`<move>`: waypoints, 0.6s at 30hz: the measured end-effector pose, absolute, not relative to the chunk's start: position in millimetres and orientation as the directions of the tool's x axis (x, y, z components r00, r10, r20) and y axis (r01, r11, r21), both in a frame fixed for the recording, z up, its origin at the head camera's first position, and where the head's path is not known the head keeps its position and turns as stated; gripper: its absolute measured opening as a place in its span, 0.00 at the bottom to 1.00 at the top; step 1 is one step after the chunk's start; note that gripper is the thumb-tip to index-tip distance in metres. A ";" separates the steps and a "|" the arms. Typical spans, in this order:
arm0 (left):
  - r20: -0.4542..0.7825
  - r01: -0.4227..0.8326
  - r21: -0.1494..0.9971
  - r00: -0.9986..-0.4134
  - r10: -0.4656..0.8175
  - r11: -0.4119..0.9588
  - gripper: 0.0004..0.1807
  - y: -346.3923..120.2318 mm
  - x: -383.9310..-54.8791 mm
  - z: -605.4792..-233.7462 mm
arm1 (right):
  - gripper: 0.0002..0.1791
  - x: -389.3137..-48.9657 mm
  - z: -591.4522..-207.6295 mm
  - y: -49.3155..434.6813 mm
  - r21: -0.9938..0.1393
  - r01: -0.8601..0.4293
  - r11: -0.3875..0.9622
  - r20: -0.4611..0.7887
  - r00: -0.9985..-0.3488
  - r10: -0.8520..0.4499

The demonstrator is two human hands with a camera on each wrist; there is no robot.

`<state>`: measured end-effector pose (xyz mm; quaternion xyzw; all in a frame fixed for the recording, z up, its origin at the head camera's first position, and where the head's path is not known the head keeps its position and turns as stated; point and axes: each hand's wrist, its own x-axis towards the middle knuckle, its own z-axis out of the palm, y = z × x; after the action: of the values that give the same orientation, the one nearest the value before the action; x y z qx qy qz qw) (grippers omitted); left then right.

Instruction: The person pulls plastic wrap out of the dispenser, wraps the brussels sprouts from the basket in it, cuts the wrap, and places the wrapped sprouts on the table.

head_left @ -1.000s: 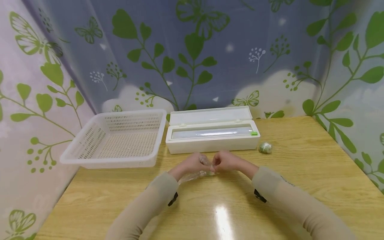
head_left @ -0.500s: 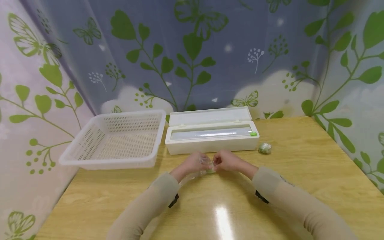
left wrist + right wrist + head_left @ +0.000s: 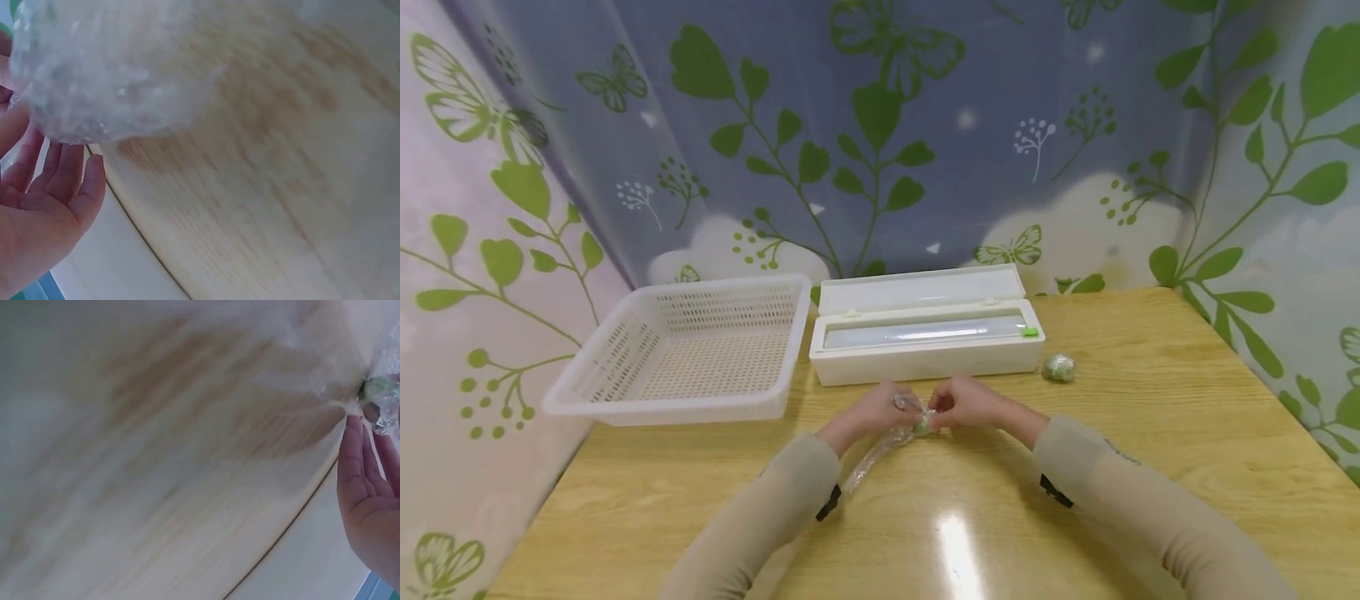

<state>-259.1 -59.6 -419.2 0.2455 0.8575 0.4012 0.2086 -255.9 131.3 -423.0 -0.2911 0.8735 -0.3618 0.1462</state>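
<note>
Both hands meet over the table just in front of a long white box. My left hand [image 3: 880, 408] holds crumpled clear plastic wrap [image 3: 880, 454], whose loose tail hangs toward the left forearm. Inside the wrap is a small green item [image 3: 379, 390], mostly covered by film and fingers. From the other side my right hand [image 3: 967, 402] pinches the wrap at the green item. In the left wrist view the bunched film hides part of the left fingers [image 3: 62, 172]. A small wrapped green-and-white ball [image 3: 1060, 367] lies to the right, apart from both hands.
The white box [image 3: 925, 363] stands at the back with its lid [image 3: 925, 287] raised, a roll of clear film [image 3: 925, 332] inside and a green tab [image 3: 1029, 332] at its right end. A white mesh basket [image 3: 662, 410] sits to its left. A patterned curtain backs the wooden table [image 3: 1112, 458].
The wrap's tail has swung out and hangs lower beside the left wrist. The fingers have shifted slightly around the green item. The ball, box and basket stay on the table.
</note>
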 end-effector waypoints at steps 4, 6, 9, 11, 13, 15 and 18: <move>-0.161 0.245 0.785 -0.805 0.570 0.568 0.09 -58.4 -259.5 -419.1 | 0.10 -256.2 -422.6 129.8 -0.719 -0.392 0.575 -0.053 -0.793 -0.607; -0.160 0.241 0.789 -0.808 0.567 0.565 0.09 -58.4 -260.4 -419.1 | 0.09 -256.8 -421.9 129.4 -0.710 -0.395 0.583 -0.051 -0.797 -0.602; -0.158 0.225 0.802 -0.812 0.561 0.553 0.10 -58.5 -262.1 -418.9 | 0.07 -257.7 -420.4 128.9 -0.713 -0.378 0.590 -0.050 -0.812 -0.581; -0.160 0.216 0.805 -0.818 0.553 0.552 0.10 -58.6 -263.0 -418.2 | 0.06 -258.6 -419.9 128.3 -0.723 -0.361 0.589 -0.048 -0.824 -0.565; -0.166 0.204 0.807 -0.823 0.544 0.555 0.10 -58.4 -263.9 -417.8 | 0.05 -259.2 -420.5 127.5 -0.739 -0.340 0.582 -0.051 -0.833 -0.550; -0.165 0.208 0.799 -0.827 0.537 0.565 0.09 -57.9 -264.6 -417.9 | 0.05 -259.5 -421.5 127.1 -0.743 -0.341 0.576 -0.046 -0.833 -0.552; -0.150 0.223 0.789 -0.833 0.532 0.573 0.08 -56.7 -265.7 -419.6 | 0.05 -259.4 -422.8 126.4 -0.736 -0.362 0.572 -0.035 -0.824 -0.566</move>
<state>-265.7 -56.7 -419.6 0.2179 0.8664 0.4075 0.1893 -259.4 126.4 -422.8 -0.2648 0.8764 -0.3792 0.1346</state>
